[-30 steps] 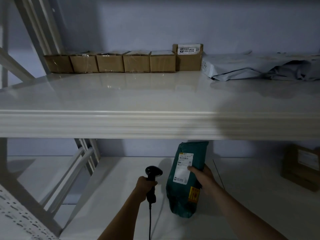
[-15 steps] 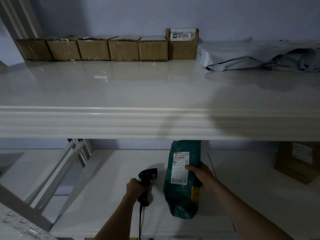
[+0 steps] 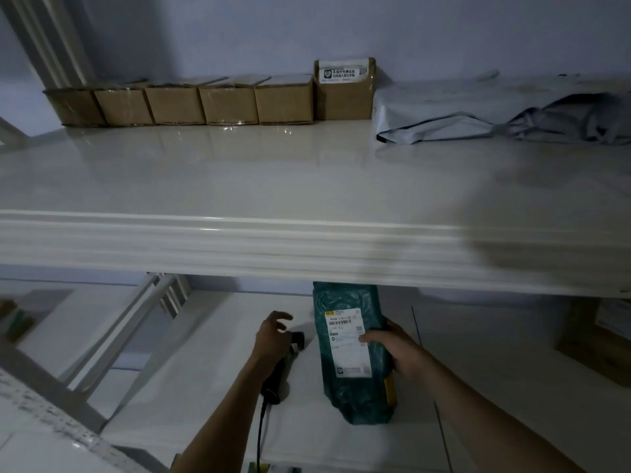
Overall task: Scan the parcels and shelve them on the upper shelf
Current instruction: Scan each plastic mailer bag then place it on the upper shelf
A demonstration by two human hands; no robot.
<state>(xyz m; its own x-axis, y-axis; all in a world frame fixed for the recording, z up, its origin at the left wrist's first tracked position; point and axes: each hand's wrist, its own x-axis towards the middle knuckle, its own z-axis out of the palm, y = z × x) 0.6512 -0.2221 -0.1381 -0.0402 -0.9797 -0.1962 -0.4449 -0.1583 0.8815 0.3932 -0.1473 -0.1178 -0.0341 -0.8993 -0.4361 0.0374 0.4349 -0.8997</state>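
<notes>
A dark green parcel bag (image 3: 351, 384) with a white shipping label stands upright on the lower shelf (image 3: 177, 397), its top hidden behind the edge of the upper shelf (image 3: 239, 186). My right hand (image 3: 392, 349) grips the bag's right side, thumb across the label. The black corded scanner (image 3: 281, 370) lies on the lower shelf just left of the bag. My left hand (image 3: 273, 337) hovers over the scanner's head with its fingers spread and not curled round it.
A row of brown cartons (image 3: 205, 105) and a taller labelled carton (image 3: 343, 90) line the back of the upper shelf. Grey poly bags (image 3: 478, 110) lie at its back right. A brown box (image 3: 594, 343) sits at the lower shelf's right. White rack braces (image 3: 112, 343) slant at left.
My left hand has laid the scanner down on the lower shelf and opened its fingers over it. My right hand still holds the green bag upright, which shifted slightly right in view.
</notes>
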